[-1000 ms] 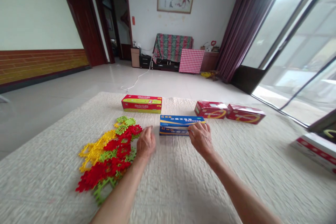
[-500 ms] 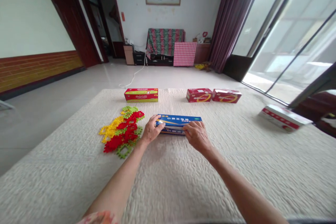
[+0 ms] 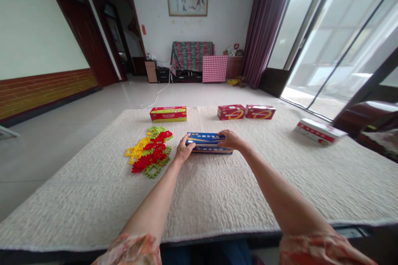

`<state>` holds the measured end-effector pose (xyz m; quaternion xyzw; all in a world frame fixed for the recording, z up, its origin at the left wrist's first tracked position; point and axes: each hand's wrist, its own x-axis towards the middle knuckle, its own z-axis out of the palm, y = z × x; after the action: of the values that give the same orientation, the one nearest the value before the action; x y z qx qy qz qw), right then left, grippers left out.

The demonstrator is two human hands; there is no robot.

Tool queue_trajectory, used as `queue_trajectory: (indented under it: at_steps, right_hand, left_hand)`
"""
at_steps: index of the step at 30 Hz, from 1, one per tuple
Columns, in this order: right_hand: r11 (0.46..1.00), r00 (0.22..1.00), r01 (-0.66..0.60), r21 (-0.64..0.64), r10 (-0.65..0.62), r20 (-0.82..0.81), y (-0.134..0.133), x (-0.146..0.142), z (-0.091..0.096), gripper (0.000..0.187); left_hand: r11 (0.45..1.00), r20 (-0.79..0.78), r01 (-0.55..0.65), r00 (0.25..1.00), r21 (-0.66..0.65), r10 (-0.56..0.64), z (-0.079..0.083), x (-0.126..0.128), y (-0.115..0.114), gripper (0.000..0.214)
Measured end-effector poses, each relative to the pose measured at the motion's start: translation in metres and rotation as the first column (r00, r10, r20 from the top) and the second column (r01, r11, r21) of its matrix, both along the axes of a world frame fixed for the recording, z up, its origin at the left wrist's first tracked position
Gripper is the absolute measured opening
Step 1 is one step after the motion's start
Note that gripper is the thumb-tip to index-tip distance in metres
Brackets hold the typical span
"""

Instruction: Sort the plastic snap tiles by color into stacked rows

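A long blue box [image 3: 206, 141] with yellow stripes lies flat on a cream quilted mat [image 3: 202, 190]. My left hand [image 3: 184, 149] grips its left end, thumb on top. My right hand [image 3: 229, 139] is curled over its right end from above. Both arms reach straight forward from floral sleeves. A heap of red, yellow and green interlocking plastic pieces [image 3: 150, 150] lies just left of my left hand.
A red and yellow box [image 3: 168, 114] lies at the mat's far edge. Two red boxes [image 3: 245, 112] sit side by side to its right. Another red and white box [image 3: 320, 131] rests near the right edge. Beyond are tiled floor, a covered sofa, glass doors.
My left hand moved from beside the plastic pieces onto the blue box's left end. My right hand shifted onto the right end. The camera pulled back and everything looks farther away.
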<state>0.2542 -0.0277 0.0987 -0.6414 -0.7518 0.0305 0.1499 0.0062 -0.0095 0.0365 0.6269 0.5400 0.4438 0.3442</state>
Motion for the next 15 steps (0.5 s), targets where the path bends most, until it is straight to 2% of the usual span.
queue_trajectory:
  at_steps: [7,15]
  right_hand:
    - [0.991,0.997,0.036,-0.129,-0.027,0.068,0.010,-0.002,0.009,0.054]
    - [0.973,0.980,-0.006,-0.232,0.051,0.191,0.020,-0.006,0.026,0.061]
  left_hand:
    - [0.999,0.095,0.008,0.995,-0.041,-0.004,0.000,0.003,0.000,0.058]
    - [0.997,0.237,-0.024,0.971,-0.076,0.042,-0.005,0.008,-0.005,0.070]
